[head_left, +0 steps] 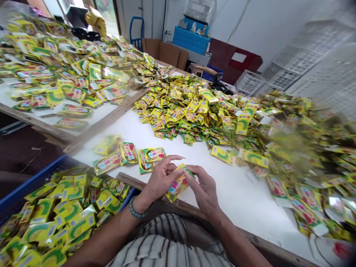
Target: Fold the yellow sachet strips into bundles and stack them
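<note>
surrounding fingers [191, 182] and held box [175, 187]: sachet heap [180, 107], cartons [253, 158], blue crate [30, 183]

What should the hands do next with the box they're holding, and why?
Probably ease the right hand slightly off the upper end of the box to check whether it is closed. The hands partly cover that end, so its closure can't be made out, and the left hand also grips the box, so it could likely support it.
</note>
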`<move>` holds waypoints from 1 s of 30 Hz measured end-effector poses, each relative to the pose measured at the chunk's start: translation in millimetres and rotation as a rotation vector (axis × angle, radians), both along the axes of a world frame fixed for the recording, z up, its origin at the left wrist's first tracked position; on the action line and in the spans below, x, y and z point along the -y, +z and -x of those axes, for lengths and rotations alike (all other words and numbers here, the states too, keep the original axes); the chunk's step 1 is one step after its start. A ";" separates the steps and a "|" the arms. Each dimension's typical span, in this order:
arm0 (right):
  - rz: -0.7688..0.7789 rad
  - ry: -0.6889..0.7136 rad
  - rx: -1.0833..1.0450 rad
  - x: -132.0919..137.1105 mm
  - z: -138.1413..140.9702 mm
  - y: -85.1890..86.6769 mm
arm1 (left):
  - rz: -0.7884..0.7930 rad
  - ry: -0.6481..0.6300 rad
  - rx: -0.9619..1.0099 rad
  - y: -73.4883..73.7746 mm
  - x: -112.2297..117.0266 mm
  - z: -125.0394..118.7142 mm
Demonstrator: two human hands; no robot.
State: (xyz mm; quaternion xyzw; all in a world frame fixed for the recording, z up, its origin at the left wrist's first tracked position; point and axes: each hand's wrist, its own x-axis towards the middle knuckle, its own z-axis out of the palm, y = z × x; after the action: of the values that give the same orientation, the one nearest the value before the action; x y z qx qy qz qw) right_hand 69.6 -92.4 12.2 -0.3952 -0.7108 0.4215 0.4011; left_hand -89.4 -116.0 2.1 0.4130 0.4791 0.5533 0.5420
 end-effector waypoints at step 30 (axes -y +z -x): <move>-0.267 0.622 0.845 -77.5 134.7 -25.1 | 0.304 -0.047 -1.380 14.4 8.9 206.2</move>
State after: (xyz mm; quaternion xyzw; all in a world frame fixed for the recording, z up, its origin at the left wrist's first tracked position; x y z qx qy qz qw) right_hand -65.1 -14.9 -13.0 -0.2467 -0.9411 0.2307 -0.0165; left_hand -295.6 -124.9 16.5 0.5994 0.7763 0.0804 0.1779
